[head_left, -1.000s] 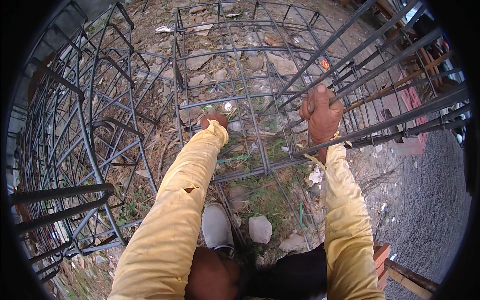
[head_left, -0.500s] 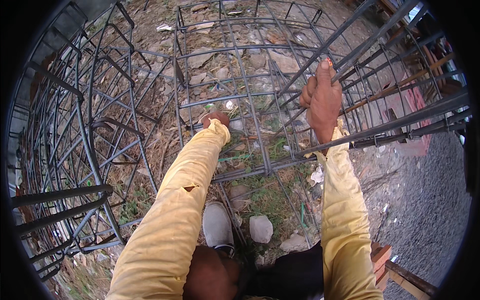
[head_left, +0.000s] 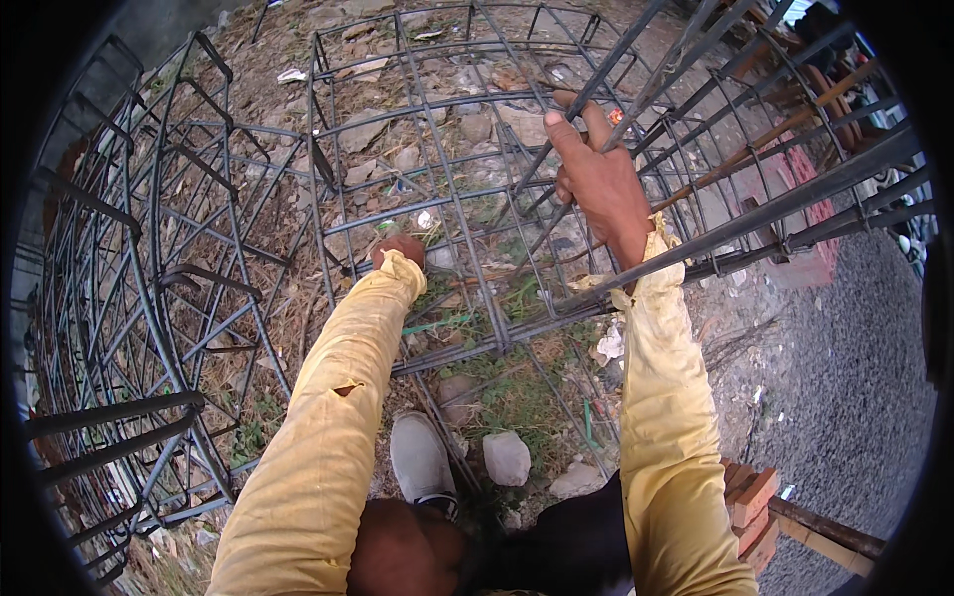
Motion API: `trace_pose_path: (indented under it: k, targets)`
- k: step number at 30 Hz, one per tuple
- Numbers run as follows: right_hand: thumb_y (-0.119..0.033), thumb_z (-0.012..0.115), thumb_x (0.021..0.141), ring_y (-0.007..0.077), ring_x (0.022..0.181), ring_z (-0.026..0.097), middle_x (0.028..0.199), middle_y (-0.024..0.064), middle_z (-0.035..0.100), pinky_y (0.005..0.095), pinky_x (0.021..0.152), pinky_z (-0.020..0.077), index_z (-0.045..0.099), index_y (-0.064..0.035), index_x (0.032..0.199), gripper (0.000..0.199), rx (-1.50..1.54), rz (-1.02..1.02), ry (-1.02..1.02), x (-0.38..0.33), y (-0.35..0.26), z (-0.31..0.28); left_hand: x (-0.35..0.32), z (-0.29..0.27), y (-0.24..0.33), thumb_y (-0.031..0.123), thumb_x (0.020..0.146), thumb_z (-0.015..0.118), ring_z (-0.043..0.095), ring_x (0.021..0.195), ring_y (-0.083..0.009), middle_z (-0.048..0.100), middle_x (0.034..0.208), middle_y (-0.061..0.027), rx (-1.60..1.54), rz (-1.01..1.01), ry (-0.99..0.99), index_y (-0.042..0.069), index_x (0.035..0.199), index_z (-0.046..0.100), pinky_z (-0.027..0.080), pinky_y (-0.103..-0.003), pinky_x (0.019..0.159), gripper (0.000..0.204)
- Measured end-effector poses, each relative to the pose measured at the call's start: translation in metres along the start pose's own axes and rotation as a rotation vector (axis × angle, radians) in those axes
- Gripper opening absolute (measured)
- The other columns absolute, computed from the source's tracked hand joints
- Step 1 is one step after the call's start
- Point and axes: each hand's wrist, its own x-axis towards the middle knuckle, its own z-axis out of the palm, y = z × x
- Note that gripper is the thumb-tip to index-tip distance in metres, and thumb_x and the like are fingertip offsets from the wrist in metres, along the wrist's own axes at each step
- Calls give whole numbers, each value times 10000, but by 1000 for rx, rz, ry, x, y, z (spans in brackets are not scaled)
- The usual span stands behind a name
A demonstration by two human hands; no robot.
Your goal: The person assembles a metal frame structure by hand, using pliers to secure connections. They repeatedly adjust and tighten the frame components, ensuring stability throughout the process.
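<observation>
The right hand (head_left: 604, 194) has moved leftward, to upper centre — fingers spread about a slanted bar (head_left: 622, 50); left hand (head_left: 400, 250), centre-left — fingers hidden, cannot tell.

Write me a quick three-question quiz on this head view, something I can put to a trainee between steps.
1. True or false: the right hand is higher in the picture than the left hand.

2. Multiple choice: what is the right hand in among?
A) Plastic pipes
B) Dark steel bars
C) Wooden planks

3. Fill in the blank: a dark hole shows partway along the yellow sleeve on the person's ____ arm.

Key:
1. True
2. B
3. left
</observation>
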Motion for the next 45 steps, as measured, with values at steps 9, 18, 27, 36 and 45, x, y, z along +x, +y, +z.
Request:
trace_pose_path:
  k: [9, 18, 27, 36, 45]
  targets:
    - [-329, 469, 992, 99, 627, 412, 845, 54, 504, 263, 549, 368, 50, -36, 1501, 721, 261, 83, -142, -29, -18, -2, -7, -17, 21, 270, 673, 658, 562, 549, -280, 583, 620, -117, 669, -389, 19, 91, 587, 564, 449, -383, 493, 220]
    - [-317, 471, 997, 94, 629, 384, 811, 37, 510, 256, 576, 346, -36, -41, 1501, 766, 324, 104, -152, -34, -2, -20, 108, 135, 7, 173, 765, 627, 695, 847, -257, 710, 901, -103, 2133, -1571, -350, 114, 834, 734, 559, -376, 687, 140]
    - [-347, 469, 998, 87, 624, 366, 797, 31, 502, 252, 581, 347, 4, -54, 1507, 749, 396, 64, -253, -29, -31, 18, 67, 62, 95, 278, 732, 688, 683, 786, -268, 697, 835, -91, 2281, -1594, -420, 111, 755, 717, 516, -424, 629, 171]
    - [-325, 460, 1002, 69, 598, 349, 773, 27, 490, 233, 548, 331, 39, -50, 1504, 711, 337, 95, -158, -30, -22, 0, 118, 125, 55, 293, 767, 639, 667, 766, -238, 683, 796, -61, 2205, -1467, -100, 136, 733, 690, 495, -451, 629, 168]
    - [-374, 495, 976, 76, 609, 427, 766, 11, 519, 245, 535, 358, 104, -44, 1497, 730, 299, 103, -133, -33, -22, 0, 212, 234, 85, 259, 799, 664, 662, 835, -202, 685, 934, -77, 1906, -1671, -524, 103, 958, 698, 500, -348, 727, 225]
